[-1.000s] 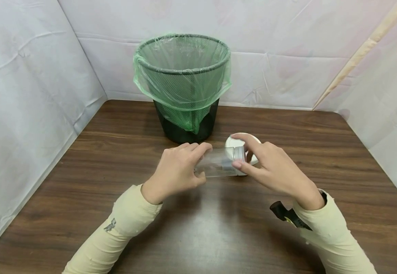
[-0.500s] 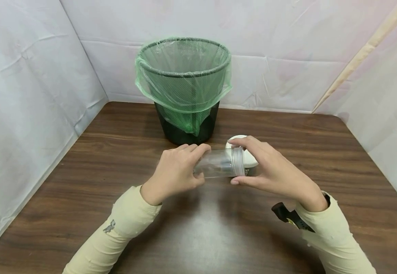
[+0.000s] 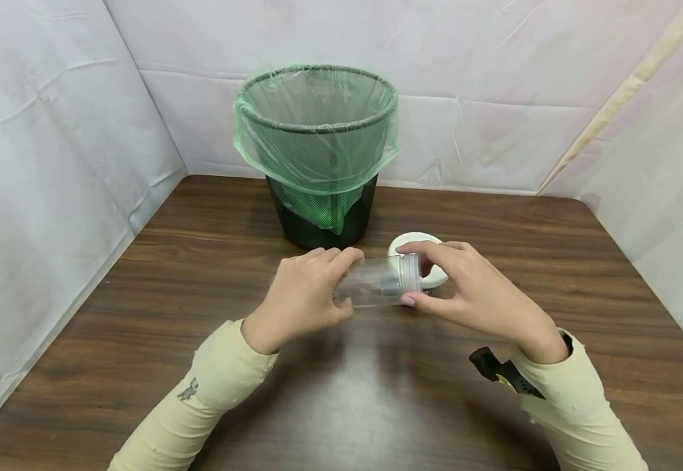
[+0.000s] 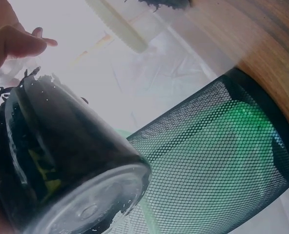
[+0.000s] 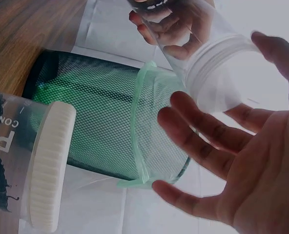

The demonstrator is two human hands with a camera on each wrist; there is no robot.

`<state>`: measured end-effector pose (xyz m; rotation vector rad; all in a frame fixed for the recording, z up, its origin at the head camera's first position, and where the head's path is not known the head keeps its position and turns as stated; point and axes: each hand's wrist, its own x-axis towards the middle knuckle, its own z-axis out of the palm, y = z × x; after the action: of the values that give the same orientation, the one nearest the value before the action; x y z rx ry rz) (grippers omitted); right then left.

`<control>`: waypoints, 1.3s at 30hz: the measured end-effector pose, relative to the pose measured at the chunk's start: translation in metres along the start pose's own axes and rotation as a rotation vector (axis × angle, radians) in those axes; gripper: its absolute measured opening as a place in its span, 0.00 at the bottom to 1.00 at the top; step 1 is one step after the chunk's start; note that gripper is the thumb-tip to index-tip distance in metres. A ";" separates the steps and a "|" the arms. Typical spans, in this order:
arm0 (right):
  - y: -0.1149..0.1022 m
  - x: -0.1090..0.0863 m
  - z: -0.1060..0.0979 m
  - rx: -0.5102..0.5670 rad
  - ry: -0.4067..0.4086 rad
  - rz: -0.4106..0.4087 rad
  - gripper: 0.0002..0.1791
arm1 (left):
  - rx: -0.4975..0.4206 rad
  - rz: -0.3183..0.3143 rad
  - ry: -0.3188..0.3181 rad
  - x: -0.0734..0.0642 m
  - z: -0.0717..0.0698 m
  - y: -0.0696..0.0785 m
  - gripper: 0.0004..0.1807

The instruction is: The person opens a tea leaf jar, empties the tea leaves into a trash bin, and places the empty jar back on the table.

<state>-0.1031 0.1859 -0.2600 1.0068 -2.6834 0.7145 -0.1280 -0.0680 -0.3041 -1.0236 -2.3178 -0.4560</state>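
Note:
My left hand (image 3: 303, 291) grips a clear cylindrical jar (image 3: 367, 288) lying on its side, its mouth pointing right. Dark, thin, leaf-like strips fill the jar's bottom end (image 4: 81, 151) in the left wrist view. On the mouth sits a clear ribbed lid (image 3: 410, 273); the thumb and index finger of my right hand (image 3: 473, 291) pinch its rim, while the other fingers (image 5: 198, 151) spread away from it. Just behind the right hand stands a second clear container with a white ribbed lid (image 5: 51, 165), printed white letters and dark contents.
A black mesh wastebasket (image 3: 318, 219) lined with a green plastic bag (image 3: 318, 160) stands at the back of the wooden table (image 3: 212, 216). Pale sheets (image 3: 483, 131) hang on the back and sides. A dark strap device (image 3: 500, 373) sits on the right wrist.
My right fingers spread off the lid half a second ago and have closed on its rim again. The left hand and jar have stayed almost still.

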 end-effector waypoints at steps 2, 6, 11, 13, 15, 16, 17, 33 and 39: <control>0.001 0.000 -0.001 0.018 0.001 -0.035 0.31 | -0.003 -0.003 -0.003 0.000 0.000 0.000 0.29; 0.003 0.001 -0.001 0.050 0.013 -0.116 0.38 | -0.007 -0.007 -0.007 0.000 0.000 -0.001 0.28; 0.002 0.000 0.000 0.073 0.013 -0.046 0.43 | -0.004 -0.006 -0.008 0.000 0.001 -0.001 0.29; 0.001 0.000 0.001 0.065 0.000 0.015 0.40 | -0.004 -0.004 -0.004 0.000 0.001 -0.001 0.29; 0.000 0.000 0.002 0.048 -0.020 0.054 0.34 | -0.003 0.000 0.001 -0.001 0.002 0.000 0.28; -0.001 0.000 0.003 0.039 -0.030 0.065 0.31 | -0.002 0.001 0.004 -0.001 0.002 0.000 0.28; -0.001 0.001 0.003 0.036 -0.038 0.068 0.29 | -0.001 0.003 0.007 -0.001 0.001 0.000 0.29; -0.001 0.000 0.002 0.081 -0.047 0.057 0.31 | 0.001 0.005 0.010 0.000 0.000 0.000 0.28; 0.001 0.002 0.003 0.138 -0.027 -0.047 0.28 | 0.010 0.006 0.002 0.000 0.000 0.000 0.28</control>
<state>-0.1053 0.1846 -0.2624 1.1162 -2.6542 0.8930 -0.1278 -0.0684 -0.3041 -1.0243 -2.3125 -0.4431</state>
